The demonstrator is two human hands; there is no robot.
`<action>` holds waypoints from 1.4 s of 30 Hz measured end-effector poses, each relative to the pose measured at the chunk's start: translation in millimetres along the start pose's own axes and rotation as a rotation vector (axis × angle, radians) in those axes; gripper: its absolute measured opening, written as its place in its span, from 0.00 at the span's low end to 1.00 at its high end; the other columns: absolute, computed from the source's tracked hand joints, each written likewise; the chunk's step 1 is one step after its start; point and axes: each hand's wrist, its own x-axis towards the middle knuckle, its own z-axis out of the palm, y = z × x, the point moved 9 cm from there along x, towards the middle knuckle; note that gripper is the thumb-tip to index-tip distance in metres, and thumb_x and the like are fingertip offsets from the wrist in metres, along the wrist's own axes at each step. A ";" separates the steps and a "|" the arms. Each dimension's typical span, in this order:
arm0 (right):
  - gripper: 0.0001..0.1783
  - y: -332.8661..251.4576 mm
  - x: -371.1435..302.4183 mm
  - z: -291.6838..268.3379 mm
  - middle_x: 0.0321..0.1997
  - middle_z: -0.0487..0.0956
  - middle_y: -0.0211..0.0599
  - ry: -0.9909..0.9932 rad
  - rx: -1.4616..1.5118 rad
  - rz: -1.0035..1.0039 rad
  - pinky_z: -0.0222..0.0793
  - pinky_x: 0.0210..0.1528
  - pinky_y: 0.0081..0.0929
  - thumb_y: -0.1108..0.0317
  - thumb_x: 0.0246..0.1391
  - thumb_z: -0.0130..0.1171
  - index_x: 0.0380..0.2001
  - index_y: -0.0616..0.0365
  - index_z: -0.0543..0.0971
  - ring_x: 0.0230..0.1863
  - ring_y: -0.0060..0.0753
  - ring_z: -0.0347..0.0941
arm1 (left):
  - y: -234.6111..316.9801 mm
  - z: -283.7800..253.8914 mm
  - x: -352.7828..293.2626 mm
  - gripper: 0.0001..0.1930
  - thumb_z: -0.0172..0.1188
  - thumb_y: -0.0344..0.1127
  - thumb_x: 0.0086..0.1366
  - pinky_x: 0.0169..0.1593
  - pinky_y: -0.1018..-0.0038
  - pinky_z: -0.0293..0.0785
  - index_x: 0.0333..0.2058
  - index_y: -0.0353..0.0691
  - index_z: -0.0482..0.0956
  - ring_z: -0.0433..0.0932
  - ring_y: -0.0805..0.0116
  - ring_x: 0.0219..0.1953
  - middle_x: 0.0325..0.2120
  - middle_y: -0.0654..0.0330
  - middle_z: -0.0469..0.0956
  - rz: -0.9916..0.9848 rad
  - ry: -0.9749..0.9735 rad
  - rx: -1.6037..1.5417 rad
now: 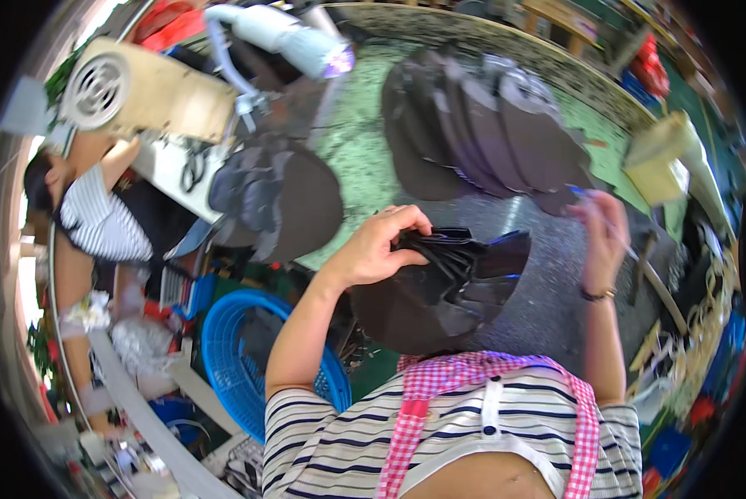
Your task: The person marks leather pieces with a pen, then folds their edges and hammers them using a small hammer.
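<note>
My left hand (pixel 381 249) pinches the gathered upper edge of a dark, glossy bundle of thin sheet pieces (pixel 414 312), its fingers and thumb closed on the folds. The bundle fans out toward my body over the near edge of the dark work surface (pixel 547 258). Raised to the right, my right hand (pixel 603 233) is closed on a thin blue-tipped stick-like tool (pixel 578 191); motion blurs it, so its kind is unclear. That tool is close to the near end of a large fanned row of dark rounded pieces (pixel 539 141). My two hands are well apart.
A second pile of dark pieces (pixel 306 200) lies at left, above a blue plastic basket (pixel 211 341). Beyond it stand a beige machine (pixel 169 91) and a lamp (pixel 294 46). Another person (pixel 107 212) sits at far left. A pale yellow container (pixel 659 175) stands right.
</note>
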 end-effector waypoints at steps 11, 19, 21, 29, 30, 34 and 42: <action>0.14 22.7 77.6 -87.5 0.36 0.77 0.43 0.008 -1.256 -0.518 0.77 0.36 0.40 0.75 0.52 0.50 0.42 0.52 0.78 0.38 0.45 0.78 | -137.9 -219.0 -155.2 0.29 0.67 0.47 0.58 0.50 0.59 0.72 0.51 0.32 0.71 0.76 0.47 0.48 0.47 0.42 0.75 -0.539 1.131 0.931; 0.13 37.9 80.2 -137.6 0.34 0.81 0.50 0.001 -1.192 -0.033 0.75 0.41 0.42 0.70 0.51 0.53 0.39 0.58 0.81 0.37 0.50 0.80 | 63.1 -17.9 59.4 0.27 0.67 0.32 0.58 0.62 0.62 0.61 0.55 0.35 0.70 0.69 0.52 0.57 0.53 0.49 0.72 0.211 0.695 0.640; 0.16 41.6 72.7 -129.3 0.34 0.83 0.49 -0.012 -0.768 0.065 0.75 0.43 0.38 0.66 0.50 0.54 0.41 0.57 0.82 0.36 0.45 0.81 | 81.5 10.4 101.0 0.29 0.68 0.34 0.57 0.62 0.61 0.60 0.56 0.36 0.69 0.67 0.52 0.60 0.54 0.49 0.71 0.314 0.615 0.610; 0.48 82.4 114.3 -55.5 0.42 0.80 0.61 -0.208 -0.610 0.450 0.72 0.52 0.39 0.33 0.42 0.62 0.41 0.78 0.74 0.48 0.55 0.77 | -16.3 -25.7 169.9 0.43 0.57 0.70 0.56 0.61 0.33 0.50 0.65 0.57 0.60 0.47 0.34 0.68 0.68 0.46 0.52 -0.581 0.701 0.593; 0.48 83.7 127.5 -54.0 0.42 0.80 0.61 -0.195 -0.602 0.438 0.72 0.52 0.39 0.33 0.42 0.62 0.41 0.78 0.74 0.48 0.55 0.77 | -32.6 -31.0 173.9 0.43 0.60 0.67 0.55 0.63 0.41 0.52 0.64 0.52 0.61 0.51 0.38 0.68 0.66 0.44 0.54 -0.373 0.734 0.527; 0.53 112.3 146.7 1.5 0.39 0.80 0.56 -0.496 -0.516 0.375 0.73 0.48 0.36 0.27 0.34 0.66 0.39 0.78 0.76 0.42 0.50 0.79 | -14.2 -18.0 169.8 0.40 0.68 0.57 0.54 0.65 0.61 0.58 0.60 0.40 0.66 0.59 0.49 0.66 0.62 0.43 0.61 -0.068 0.730 0.458; 0.31 11.1 68.9 -76.9 0.37 0.83 0.48 -0.244 -0.171 0.132 0.73 0.46 0.34 0.49 0.42 0.71 0.41 0.66 0.80 0.40 0.41 0.80 | 25.5 32.2 168.5 0.44 0.74 0.43 0.48 0.67 0.63 0.51 0.62 0.39 0.62 0.60 0.54 0.63 0.58 0.51 0.64 0.299 0.537 0.223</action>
